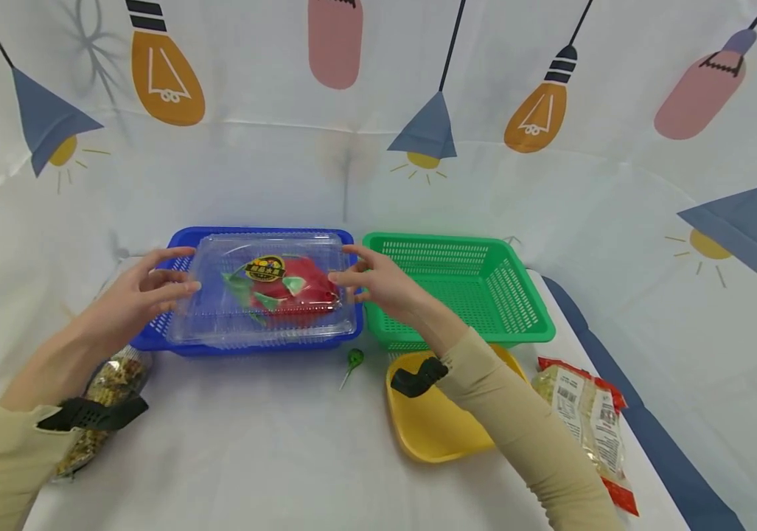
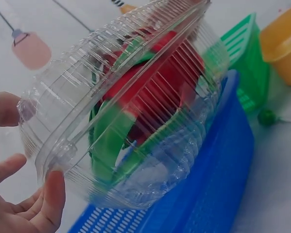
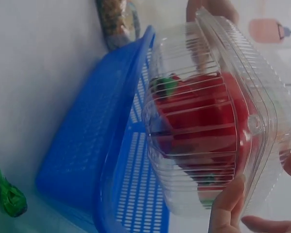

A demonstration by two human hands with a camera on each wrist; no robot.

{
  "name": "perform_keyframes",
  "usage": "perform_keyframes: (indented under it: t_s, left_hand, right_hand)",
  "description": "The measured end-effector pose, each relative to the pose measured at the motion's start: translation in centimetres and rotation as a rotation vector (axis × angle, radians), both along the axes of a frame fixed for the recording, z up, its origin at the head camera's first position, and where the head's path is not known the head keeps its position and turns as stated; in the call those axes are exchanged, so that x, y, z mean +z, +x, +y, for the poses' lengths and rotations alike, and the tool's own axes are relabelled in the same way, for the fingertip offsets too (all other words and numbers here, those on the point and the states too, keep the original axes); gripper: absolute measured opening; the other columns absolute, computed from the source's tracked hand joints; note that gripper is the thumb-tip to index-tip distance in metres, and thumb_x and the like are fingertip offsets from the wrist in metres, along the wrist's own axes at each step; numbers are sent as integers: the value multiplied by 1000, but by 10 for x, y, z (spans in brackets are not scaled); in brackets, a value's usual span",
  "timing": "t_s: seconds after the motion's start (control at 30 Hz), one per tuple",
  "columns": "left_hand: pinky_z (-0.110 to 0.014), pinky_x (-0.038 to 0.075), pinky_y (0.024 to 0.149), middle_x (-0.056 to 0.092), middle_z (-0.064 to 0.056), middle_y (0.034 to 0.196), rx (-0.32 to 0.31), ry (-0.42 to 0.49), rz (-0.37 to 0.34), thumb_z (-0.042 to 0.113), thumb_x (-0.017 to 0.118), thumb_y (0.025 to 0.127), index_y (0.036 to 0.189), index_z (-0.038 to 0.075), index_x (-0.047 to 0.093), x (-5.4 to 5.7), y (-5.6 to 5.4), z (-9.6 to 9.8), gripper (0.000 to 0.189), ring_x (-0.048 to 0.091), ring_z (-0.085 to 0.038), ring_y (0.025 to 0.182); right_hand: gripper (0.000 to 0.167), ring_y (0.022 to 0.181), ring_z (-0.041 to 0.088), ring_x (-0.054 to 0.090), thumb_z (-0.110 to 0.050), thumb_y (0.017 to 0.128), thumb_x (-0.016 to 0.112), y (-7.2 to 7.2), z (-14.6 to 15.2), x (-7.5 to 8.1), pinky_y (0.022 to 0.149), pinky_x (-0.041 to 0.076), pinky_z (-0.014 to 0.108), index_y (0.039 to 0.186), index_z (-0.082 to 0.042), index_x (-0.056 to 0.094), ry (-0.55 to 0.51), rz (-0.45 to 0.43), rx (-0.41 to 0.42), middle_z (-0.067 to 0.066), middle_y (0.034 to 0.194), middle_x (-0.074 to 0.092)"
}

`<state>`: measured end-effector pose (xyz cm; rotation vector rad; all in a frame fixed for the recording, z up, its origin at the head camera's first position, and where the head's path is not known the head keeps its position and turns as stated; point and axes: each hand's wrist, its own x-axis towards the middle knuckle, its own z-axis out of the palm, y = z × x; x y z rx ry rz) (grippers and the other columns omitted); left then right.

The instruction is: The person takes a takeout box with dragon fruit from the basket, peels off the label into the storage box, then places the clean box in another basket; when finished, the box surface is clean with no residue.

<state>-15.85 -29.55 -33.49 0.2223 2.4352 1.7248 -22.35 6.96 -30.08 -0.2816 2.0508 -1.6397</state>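
Note:
A clear plastic clamshell box with a label on its lid is held over the blue basket. Inside lies a red thing with green leaf-like parts, resembling a dragon fruit. My left hand grips the box's left end; in the left wrist view its fingers touch the clear wall and rim. At the other end my right hand holds the box, with fingers on its edge in the right wrist view. The lid appears closed.
A green basket stands right of the blue one, with a yellow tray before it. A green lollipop lies on the white table. Filled bags lie at right, and a bag of mixed bits is under my left arm.

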Motion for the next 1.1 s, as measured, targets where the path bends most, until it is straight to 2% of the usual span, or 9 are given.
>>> perform_keyframes:
  t_s: [0.17,0.43,0.57,0.67,0.77,0.93,1.1]
  left_hand:
    - [-23,42,81,44,1,120,-36,-24,18,21,51,105,157,29,21,3,14,6,61,49,-9,106]
    - [-22,41,80,45,0,118,-29,-75,34,21,53,104,158,31,18,6,33,15,65,55,-8,100]
    - [-21,42,79,47,1,115,-28,-68,49,17,54,104,159,27,17,6,41,20,67,56,-7,98]
    - [-20,43,77,48,2,113,-25,-65,63,13,54,103,159,24,17,4,47,24,69,57,-6,96]
    - [-20,44,76,48,1,111,-28,-65,79,10,56,102,160,22,15,0,52,26,71,57,-7,94]
    - [-19,44,76,44,-6,109,-55,-60,82,7,57,101,161,22,9,-7,59,30,79,55,-10,91]
    - [-22,43,74,38,-8,111,-72,-92,52,9,60,99,162,28,6,-11,69,33,85,49,-11,94]
  right_hand:
    - [69,92,21,60,-20,96,69,17,9,2,97,51,40,155,-20,32,-17,0,-11,13,119,50]
    - [72,102,22,57,-21,93,71,36,22,-1,93,53,37,154,-22,33,-4,33,11,10,112,49]
    - [72,90,21,59,-23,93,72,46,27,-2,95,51,38,154,-25,33,21,54,20,9,113,50]
    - [70,80,19,60,-23,93,71,54,30,-4,97,49,41,153,-25,34,14,53,23,9,113,50]
    - [70,80,19,61,-24,93,71,61,34,-5,98,47,42,152,-26,34,8,48,27,10,114,49]
    - [73,88,20,60,-22,93,71,72,40,-8,95,47,38,154,-27,31,-5,42,40,10,118,46]
    - [76,96,20,57,-21,93,72,81,44,-12,95,45,38,155,-28,29,-2,34,50,10,118,45]
